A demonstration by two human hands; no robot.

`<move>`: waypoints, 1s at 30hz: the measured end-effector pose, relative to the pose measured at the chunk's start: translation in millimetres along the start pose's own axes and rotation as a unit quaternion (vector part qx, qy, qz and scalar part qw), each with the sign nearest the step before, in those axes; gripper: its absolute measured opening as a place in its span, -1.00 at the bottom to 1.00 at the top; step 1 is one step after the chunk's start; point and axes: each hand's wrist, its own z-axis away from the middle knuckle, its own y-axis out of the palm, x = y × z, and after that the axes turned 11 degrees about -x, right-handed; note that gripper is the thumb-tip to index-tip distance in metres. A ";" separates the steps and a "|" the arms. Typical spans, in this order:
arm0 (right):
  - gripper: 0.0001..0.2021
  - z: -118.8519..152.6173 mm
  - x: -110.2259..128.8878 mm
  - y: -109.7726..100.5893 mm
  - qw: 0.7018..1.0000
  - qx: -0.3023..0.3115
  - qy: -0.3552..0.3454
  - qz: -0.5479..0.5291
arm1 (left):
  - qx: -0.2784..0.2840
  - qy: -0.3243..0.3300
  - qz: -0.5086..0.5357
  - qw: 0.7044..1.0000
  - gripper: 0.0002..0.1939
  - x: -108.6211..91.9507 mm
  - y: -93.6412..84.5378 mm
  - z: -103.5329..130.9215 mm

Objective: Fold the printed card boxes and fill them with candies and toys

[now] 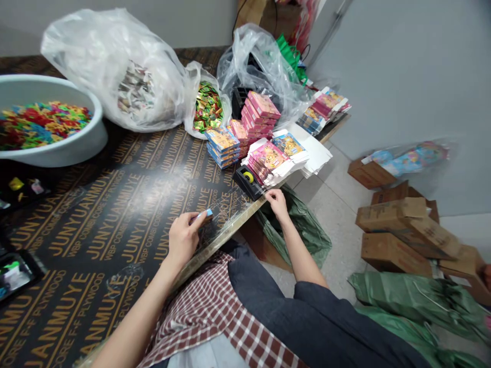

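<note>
Left grip (183,236) pinches small flat box (205,216).

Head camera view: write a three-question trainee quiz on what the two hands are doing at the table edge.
1. True or false: the left hand holds a small box against the plywood table.
2. What is the right hand nearest to? A) the white basin B) the black tape dispenser C) the cardboard cartons on the floor
3. Fill in: the basin at the far left of the table holds many small ______ pieces.

Key:
1. True; the small box has a blue end and sits under the fingertips.
2. B; the tape dispenser lies just beyond that hand at the table edge.
3. Multicoloured.
</note>
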 end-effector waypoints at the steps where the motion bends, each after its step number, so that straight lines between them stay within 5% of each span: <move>1: -0.90 3.9 -1.7 2.5 1.000 0.005 0.010 -0.003 | -0.011 -0.008 0.014 1.000 -0.59 1.7 1.2 -0.1; 11: -0.81 19.9 5.6 10.8 0.996 -0.068 0.043 -0.037 | -0.009 -0.054 0.012 0.998 -0.66 4.4 4.1 1.4; 14: -0.69 42.1 34.1 10.4 0.985 -0.004 0.092 -0.143 | 0.017 -0.068 -0.015 0.997 -0.58 -0.2 -0.9 0.6; 16: -0.62 60.8 63.6 15.3 0.948 0.140 0.160 -0.238 | 0.027 -0.080 -0.010 0.996 -0.56 -2.9 -3.2 0.7; 19: -0.56 86.1 109.7 27.2 0.832 0.365 0.253 -0.333 | 0.012 -0.088 0.014 0.996 -0.64 -4.9 -3.0 2.3; 21: -0.55 97.2 131.7 35.8 0.762 0.448 0.286 -0.371 | -0.006 -0.075 0.028 0.997 -0.69 -4.8 -1.4 4.5; 24: -0.60 104.0 145.8 47.2 0.704 0.502 0.314 -0.392 | -0.019 -0.052 0.034 0.998 -0.73 -3.6 0.1 7.7; 30: -0.72 103.3 144.0 58.2 0.657 0.514 0.357 -0.421 | 0.017 -0.025 0.013 0.999 -0.68 -4.3 -5.9 8.2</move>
